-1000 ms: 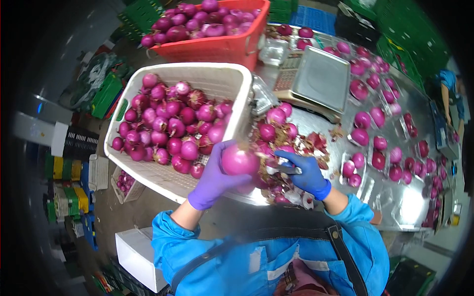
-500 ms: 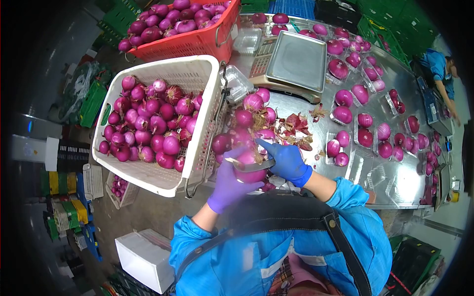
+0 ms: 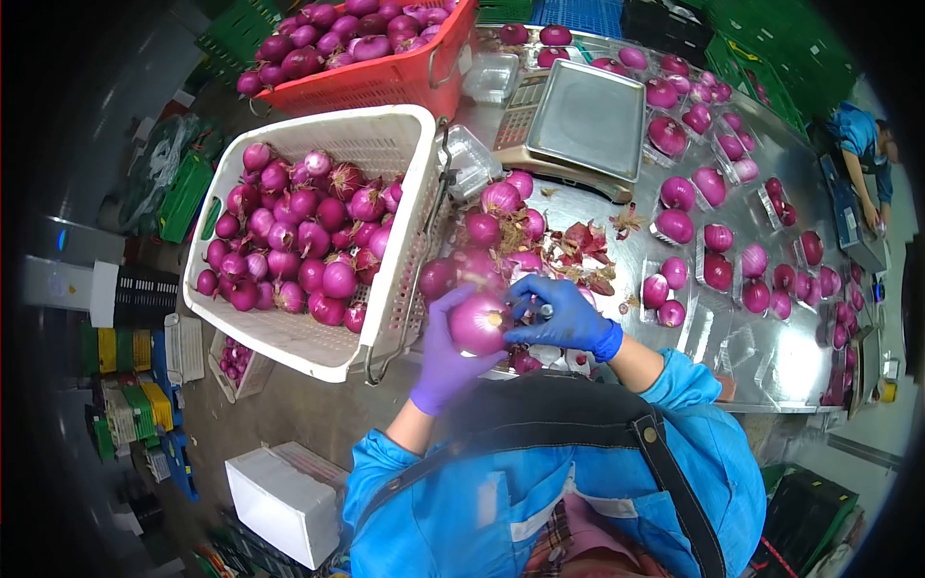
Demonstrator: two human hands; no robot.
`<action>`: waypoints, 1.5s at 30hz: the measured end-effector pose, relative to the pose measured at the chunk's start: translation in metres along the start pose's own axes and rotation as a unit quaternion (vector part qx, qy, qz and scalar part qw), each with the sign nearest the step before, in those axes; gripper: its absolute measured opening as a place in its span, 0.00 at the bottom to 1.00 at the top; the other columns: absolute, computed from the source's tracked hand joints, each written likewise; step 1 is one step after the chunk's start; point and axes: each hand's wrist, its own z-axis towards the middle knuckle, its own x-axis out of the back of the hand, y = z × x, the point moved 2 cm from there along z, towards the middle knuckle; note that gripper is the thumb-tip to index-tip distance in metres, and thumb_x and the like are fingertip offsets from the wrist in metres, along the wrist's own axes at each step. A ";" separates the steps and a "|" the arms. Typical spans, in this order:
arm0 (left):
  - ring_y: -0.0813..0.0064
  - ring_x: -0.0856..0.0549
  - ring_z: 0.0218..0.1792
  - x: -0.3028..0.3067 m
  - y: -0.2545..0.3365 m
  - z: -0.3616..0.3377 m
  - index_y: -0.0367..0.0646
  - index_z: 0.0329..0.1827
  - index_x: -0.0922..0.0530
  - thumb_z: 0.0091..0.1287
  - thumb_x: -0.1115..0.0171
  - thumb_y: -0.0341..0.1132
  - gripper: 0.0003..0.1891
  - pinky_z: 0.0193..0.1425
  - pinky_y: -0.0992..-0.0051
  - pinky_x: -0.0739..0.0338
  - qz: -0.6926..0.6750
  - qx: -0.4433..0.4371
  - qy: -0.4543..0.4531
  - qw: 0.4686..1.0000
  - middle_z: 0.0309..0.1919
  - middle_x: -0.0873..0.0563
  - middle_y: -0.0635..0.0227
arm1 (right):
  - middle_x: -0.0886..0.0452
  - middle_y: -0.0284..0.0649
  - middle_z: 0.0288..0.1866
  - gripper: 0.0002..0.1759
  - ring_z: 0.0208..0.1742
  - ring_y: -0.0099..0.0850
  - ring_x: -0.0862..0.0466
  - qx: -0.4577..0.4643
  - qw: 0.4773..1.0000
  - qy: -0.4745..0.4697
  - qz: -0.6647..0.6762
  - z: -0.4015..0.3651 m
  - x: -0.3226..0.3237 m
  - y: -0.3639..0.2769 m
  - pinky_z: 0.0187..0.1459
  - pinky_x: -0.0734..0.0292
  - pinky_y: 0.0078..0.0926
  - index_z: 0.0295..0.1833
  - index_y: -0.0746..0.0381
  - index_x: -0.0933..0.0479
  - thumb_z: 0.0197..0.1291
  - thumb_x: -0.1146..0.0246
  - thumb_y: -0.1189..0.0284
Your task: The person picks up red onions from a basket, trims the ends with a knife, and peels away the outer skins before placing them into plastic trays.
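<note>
A large red onion [image 3: 475,326] sits in my left hand [image 3: 444,364], purple-gloved, with the fingers wrapped round its left side. Its pale cut end faces up. My right hand [image 3: 567,318], in a blue glove, is closed on a knife [image 3: 546,310]; only the handle end shows and the blade is hidden. The right fingers are close against the onion's right side. Just beyond both hands lie several loose red onions [image 3: 500,198] and a heap of dry onion skins [image 3: 581,249] on the metal table [image 3: 631,361].
To the left stands a white basket [image 3: 279,347] of onions, with a red crate [image 3: 385,87] of onions behind it. A scale [image 3: 590,120] and clear trays [image 3: 474,162] are on the table. Packed onions [image 3: 716,271] spread right; another person [image 3: 858,144] works at the far right.
The knife blade lay across the onion before; now it is out of sight inside my curled right hand. The onion has been turned so its pale cut end shows.
</note>
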 end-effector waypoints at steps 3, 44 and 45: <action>0.68 0.30 0.59 -0.005 -0.006 0.001 0.37 0.60 0.40 0.39 0.23 0.29 0.44 0.64 0.70 0.32 0.003 -0.003 -0.006 1.000 0.58 0.32 0.58 | 0.19 0.34 0.29 0.19 0.31 0.21 0.21 -0.003 1.000 -0.021 0.007 0.000 -0.003 0.004 0.39 0.25 0.20 0.42 0.63 0.24 0.46 0.28 0.68; 0.66 0.29 0.60 -0.026 -0.033 -0.008 0.47 0.68 0.44 0.43 0.33 0.18 0.46 0.64 0.66 0.31 -0.314 0.162 0.012 0.935 0.57 0.31 0.64 | 0.20 0.41 0.35 0.43 0.32 0.37 0.18 0.001 0.977 0.076 -0.197 -0.013 -0.022 0.040 0.32 0.24 0.30 0.66 0.50 0.35 0.37 0.36 0.82; 0.67 0.29 0.59 -0.025 -0.034 -0.008 0.48 0.68 0.44 0.41 0.32 0.19 0.47 0.62 0.67 0.30 -0.295 0.147 0.008 0.944 0.57 0.30 0.64 | 0.20 0.41 0.35 0.43 0.32 0.37 0.18 0.001 0.977 0.075 -0.198 -0.012 -0.021 0.045 0.32 0.24 0.30 0.66 0.50 0.35 0.37 0.36 0.82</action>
